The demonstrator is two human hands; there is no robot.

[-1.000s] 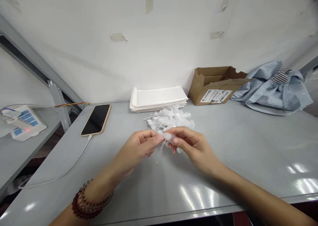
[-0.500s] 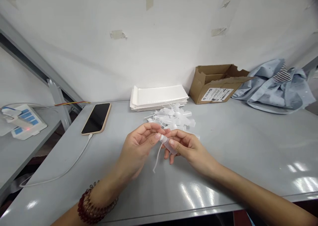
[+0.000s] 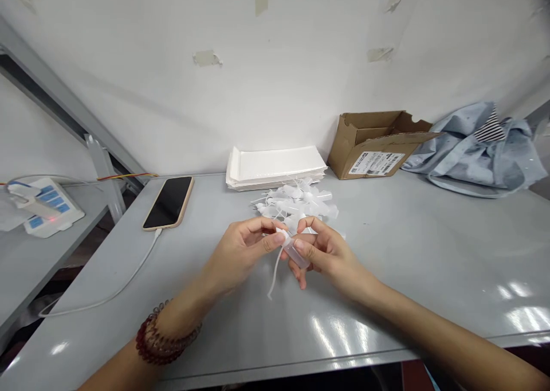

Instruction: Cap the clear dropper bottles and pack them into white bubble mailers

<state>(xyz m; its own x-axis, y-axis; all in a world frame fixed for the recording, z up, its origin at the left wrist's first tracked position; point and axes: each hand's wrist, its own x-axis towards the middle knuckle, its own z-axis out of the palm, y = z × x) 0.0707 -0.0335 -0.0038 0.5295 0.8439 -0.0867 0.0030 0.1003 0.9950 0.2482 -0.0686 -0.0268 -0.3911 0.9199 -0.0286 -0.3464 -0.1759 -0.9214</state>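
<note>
In front of me, my right hand (image 3: 315,250) holds the body of a small translucent bottle (image 3: 296,256) between thumb and fingers, its index finger raised and curled near the neck. The bottle is tilted, its top pointing up and to the left. My left hand (image 3: 253,245) pinches the white cap (image 3: 286,239) at that top. A thin white strand (image 3: 275,273) hangs from beside the cap, below my left thumb. Just behind both hands lies a pile of translucent white plastic pieces (image 3: 296,199) with similar strands; my fingers cover its front part.
A stack of white trays (image 3: 279,164) lies against the wall. An open cardboard box (image 3: 378,144) and a bundle of light-blue cloth (image 3: 472,156) are at the back right. To the left lies a phone (image 3: 167,204) on a white charging cable (image 3: 129,282), near a power strip (image 3: 54,207).
My right index finger has lifted away from the cap, and its other fingers have shifted on the bottle. My left hand still pinches the cap. The camera view has moved slightly.
</note>
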